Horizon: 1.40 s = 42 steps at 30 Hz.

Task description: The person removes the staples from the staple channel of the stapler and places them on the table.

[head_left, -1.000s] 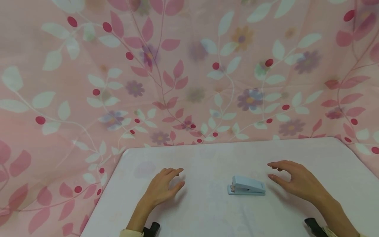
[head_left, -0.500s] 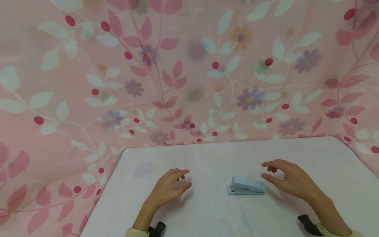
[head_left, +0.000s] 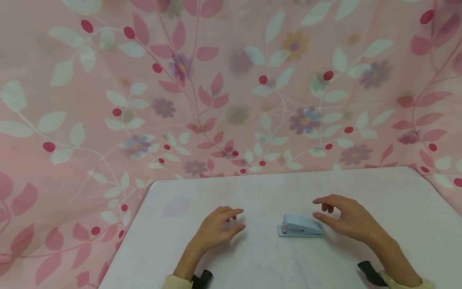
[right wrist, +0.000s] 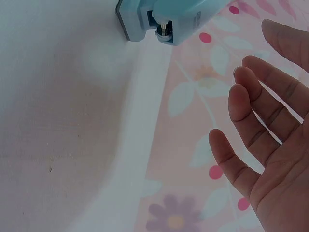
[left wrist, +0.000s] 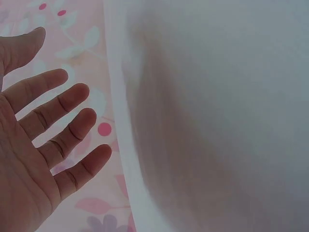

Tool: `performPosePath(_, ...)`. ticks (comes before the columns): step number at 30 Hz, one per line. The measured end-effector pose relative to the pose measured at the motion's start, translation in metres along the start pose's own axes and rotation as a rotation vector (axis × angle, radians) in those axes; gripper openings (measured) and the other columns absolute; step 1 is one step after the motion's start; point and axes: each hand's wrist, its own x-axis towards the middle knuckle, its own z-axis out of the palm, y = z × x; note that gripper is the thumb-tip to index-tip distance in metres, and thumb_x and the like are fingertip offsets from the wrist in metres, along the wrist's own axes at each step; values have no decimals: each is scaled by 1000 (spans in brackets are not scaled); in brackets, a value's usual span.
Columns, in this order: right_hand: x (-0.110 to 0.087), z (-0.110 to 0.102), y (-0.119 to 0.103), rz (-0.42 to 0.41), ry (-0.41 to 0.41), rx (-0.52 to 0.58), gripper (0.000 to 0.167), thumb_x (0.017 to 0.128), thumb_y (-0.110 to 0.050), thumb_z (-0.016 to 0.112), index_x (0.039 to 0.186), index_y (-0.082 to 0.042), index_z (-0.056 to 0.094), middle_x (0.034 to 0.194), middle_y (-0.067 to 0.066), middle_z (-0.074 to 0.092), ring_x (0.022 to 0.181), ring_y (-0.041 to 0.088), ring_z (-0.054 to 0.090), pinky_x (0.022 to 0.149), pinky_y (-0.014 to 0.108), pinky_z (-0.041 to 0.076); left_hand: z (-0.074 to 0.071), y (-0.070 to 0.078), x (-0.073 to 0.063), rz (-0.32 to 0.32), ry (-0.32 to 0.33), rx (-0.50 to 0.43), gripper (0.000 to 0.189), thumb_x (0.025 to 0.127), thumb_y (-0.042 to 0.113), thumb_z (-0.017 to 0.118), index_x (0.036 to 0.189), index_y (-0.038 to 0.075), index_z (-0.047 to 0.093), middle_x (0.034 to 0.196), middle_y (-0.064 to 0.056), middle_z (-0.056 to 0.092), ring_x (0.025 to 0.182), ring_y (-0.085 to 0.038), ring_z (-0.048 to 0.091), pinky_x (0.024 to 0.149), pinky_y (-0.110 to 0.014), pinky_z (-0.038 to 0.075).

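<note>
A light blue stapler (head_left: 301,226) lies on the white table, its jaw end toward the left. My right hand (head_left: 346,218) hovers at the stapler's right end, fingers relaxed and thumb tip overlapping its back corner in the head view. In the right wrist view the stapler (right wrist: 176,19) shows at the top, apart from the spread fingers (right wrist: 241,104). My left hand (head_left: 219,228) is held over the table to the left of the stapler, thumb and fingers apart. The left wrist view shows this hand (left wrist: 43,130) with its palm bare and fingers loosely spread.
The white table (head_left: 252,192) has a rounded far edge. Right behind it hangs a pink curtain (head_left: 231,100) printed with leaves and flowers. Black wrist mounts (head_left: 371,273) sit below both hands, at the pale yellow sleeves (head_left: 178,282).
Both hands have moved inward toward the stapler, the left one to the right and the right one to the left. The stapler has stayed in place.
</note>
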Motion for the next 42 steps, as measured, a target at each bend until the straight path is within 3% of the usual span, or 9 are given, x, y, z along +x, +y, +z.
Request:
performPosePath(9, 4, 5, -5, -12, -9, 22, 34, 82, -34, 81, 112, -25, 71, 86, -22, 55, 79, 5, 52, 64, 27, 47, 8, 9, 11, 26, 5, -25, 42, 94, 46, 64, 126, 19, 68, 98, 4, 65, 89, -14, 58, 74, -28, 48)
performPosePath(16, 6, 7, -12, -38, -25, 48, 31, 84, -36, 79, 112, -27, 71, 87, -20, 56, 80, 4, 51, 65, 28, 46, 13, 16, 17, 15, -38, -63, 45, 94, 50, 61, 127, 20, 68, 100, 4, 66, 92, -15, 59, 77, -28, 49)
performPosePath(25, 9, 10, -19, -24, -49, 61, 31, 85, -40, 77, 112, -29, 70, 87, -20, 56, 81, 4, 51, 66, 26, 46, 20, 25, 26, 66, -49, -84, 43, 94, 49, 62, 125, 19, 69, 100, 4, 66, 92, -16, 59, 77, -24, 48)
performPosePath(33, 12, 14, -21, -62, -35, 54, 29, 84, -38, 79, 110, -28, 71, 86, -21, 54, 80, 3, 50, 68, 28, 47, 27, 32, 30, 76, -71, -117, 40, 94, 46, 63, 123, 18, 70, 100, 4, 66, 92, -14, 59, 78, -23, 48)
performPosePath(42, 14, 18, -25, -77, -42, 91, 28, 83, -37, 79, 109, -28, 71, 86, -19, 56, 79, 3, 51, 67, 27, 48, 33, 38, 39, 125, -69, -91, 38, 94, 45, 64, 121, 18, 71, 99, 5, 67, 88, -13, 60, 75, -17, 46)
